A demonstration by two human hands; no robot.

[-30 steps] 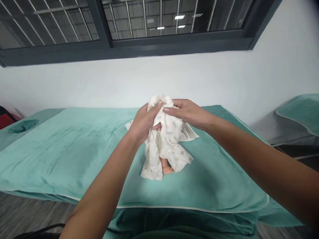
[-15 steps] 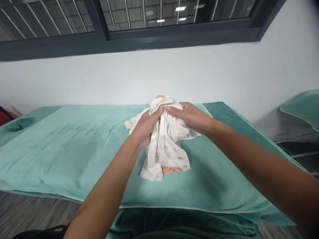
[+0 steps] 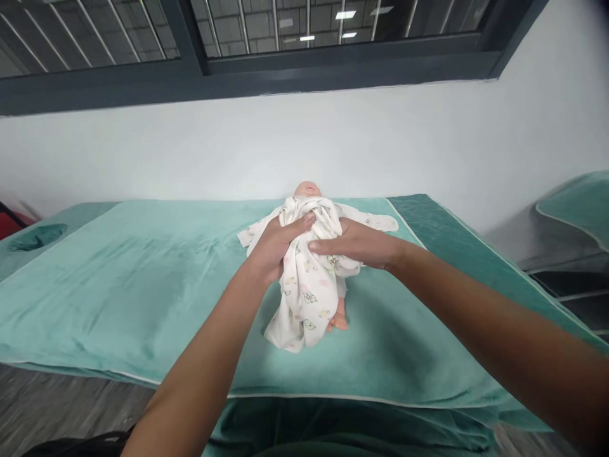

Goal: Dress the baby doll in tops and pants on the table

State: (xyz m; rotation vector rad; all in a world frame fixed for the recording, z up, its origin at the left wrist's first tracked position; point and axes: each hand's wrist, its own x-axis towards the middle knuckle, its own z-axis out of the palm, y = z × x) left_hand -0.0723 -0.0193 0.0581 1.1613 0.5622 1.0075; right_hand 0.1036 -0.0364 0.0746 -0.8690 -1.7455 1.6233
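A baby doll [image 3: 307, 188] lies on its back on the green bed cover, its head toward the wall and its bare feet toward me. Bunched over its body is a white baby garment [image 3: 309, 289] with a small coloured print. My left hand [image 3: 277, 246] grips the gathered cloth from the left, thumb on top. From the right, my right hand [image 3: 364, 244] holds the same cloth, its thumb laid across the folds. White printed sleeves spread out to both sides; the doll's arms are hidden, as are most of my fingers under the fabric.
The green padded bed [image 3: 143, 285] stands against a white wall [image 3: 238, 146], below a dark-framed barred window [image 3: 285, 70]. At the left end the cover has a round hole [image 3: 38, 237]. A green padded piece [image 3: 575, 206] juts in at the right.
My right hand has moved down, drawing the cloth lower. The doll's head and the right sleeve now show, and the garment's lower end has swung left, baring the feet more.
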